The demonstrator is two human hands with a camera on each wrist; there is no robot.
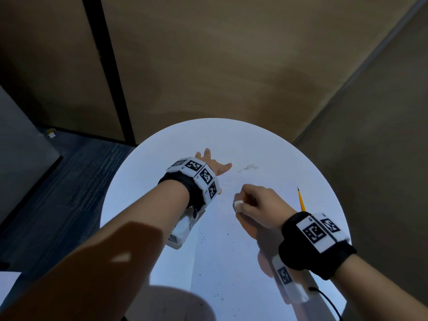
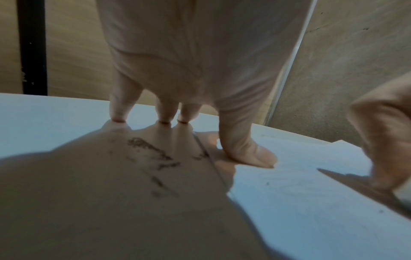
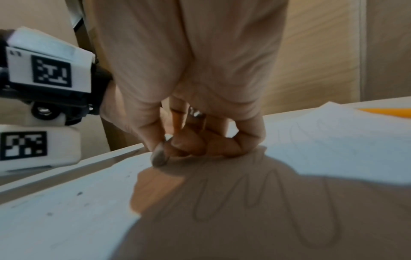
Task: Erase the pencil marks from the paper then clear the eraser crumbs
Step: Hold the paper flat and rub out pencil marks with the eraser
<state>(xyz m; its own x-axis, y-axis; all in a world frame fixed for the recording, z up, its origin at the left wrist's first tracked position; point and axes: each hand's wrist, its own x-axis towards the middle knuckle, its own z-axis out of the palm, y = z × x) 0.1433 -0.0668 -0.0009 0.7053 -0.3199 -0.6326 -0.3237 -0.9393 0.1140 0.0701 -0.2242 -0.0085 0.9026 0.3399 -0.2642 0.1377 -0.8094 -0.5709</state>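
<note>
Left hand [image 1: 214, 164] lay spread flat, pinning the paper [image 1: 222, 251]. Right hand [image 1: 259, 206] pinched the eraser [image 1: 238, 205]; zigzag pencil marks [image 3: 255, 198] lay just nearer, under its wrist.

Eraser [image 1: 238, 205] mostly hidden inside right hand [image 1: 259, 205]'s curled fingers.

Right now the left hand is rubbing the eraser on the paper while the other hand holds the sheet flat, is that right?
Not quite: the hands are swapped. The head view shows the right hand pinching the eraser on the paper, while the left hand holds the sheet flat.
</note>
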